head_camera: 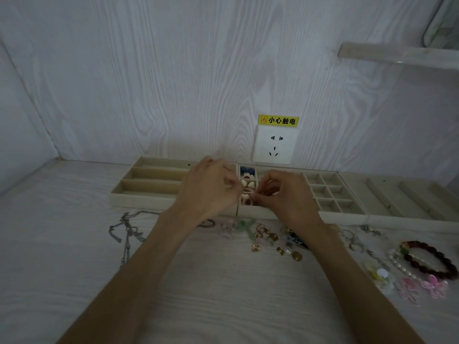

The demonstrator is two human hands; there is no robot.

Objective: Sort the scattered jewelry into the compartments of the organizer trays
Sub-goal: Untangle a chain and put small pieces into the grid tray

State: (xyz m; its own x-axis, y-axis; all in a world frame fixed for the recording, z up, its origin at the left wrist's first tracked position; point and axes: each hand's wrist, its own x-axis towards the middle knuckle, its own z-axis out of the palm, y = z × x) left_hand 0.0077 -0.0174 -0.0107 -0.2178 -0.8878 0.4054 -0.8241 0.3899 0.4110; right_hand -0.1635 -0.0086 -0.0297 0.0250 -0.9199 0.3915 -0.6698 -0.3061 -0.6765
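Beige organizer trays line the wall: a long-slot tray (149, 184) at left, a small-compartment tray (332, 194) in the middle, a ridged tray (407, 197) at right. Earrings (248, 181) in blue, white and red fill the compartments between my hands. My left hand (211, 187) hovers over the tray seam with fingers curled; whether it holds anything I cannot tell. My right hand (285, 194) pinches a small pale piece over the near compartment. Loose jewelry lies on the table: a silver chain (128, 232), gold earrings (263, 234), a dark red bead bracelet (432, 261).
A wall socket (274, 145) with a yellow warning label sits just behind the trays. A pearl bracelet (400, 264), pink hair clips (422, 288) and silver rings (352, 240) lie at the right. A shelf (397, 54) juts out at upper right.
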